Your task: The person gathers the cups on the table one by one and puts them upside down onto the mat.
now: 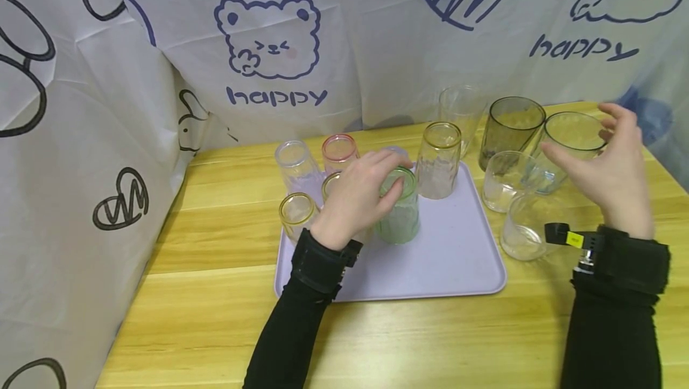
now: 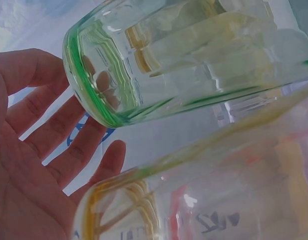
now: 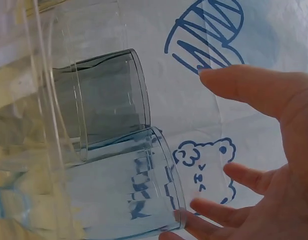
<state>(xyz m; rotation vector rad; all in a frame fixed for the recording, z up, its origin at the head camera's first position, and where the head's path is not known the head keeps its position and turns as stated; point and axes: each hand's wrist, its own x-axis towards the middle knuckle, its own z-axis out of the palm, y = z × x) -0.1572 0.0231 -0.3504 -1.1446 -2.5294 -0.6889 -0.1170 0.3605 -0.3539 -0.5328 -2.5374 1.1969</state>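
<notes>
My left hand [image 1: 357, 197] is over the green drinking glass [image 1: 399, 224], which stands base-up on the lilac tray [image 1: 447, 263]. In the left wrist view, its loosely spread fingers reach around the green base, partly hidden behind the glass; firm contact is unclear. An amber-ringed glass [image 2: 144, 215] is just below them. At the right, my right hand [image 1: 610, 176] spreads thumb and fingers either side of the rim of a bluish glass [image 3: 119, 185], standing mouth-up on the table. A smoky grey glass [image 1: 508, 128] stands beside it.
Amber-ringed glasses [image 1: 438, 167], a pink-ringed glass [image 1: 339, 149] and a pale glass [image 1: 296, 167] share the tray. Clear tumblers [image 1: 522, 233] stand right of the tray, with a tall clear glass [image 1: 454, 105] behind. A printed white cloth [image 1: 371, 48] hangs along the table's back edge.
</notes>
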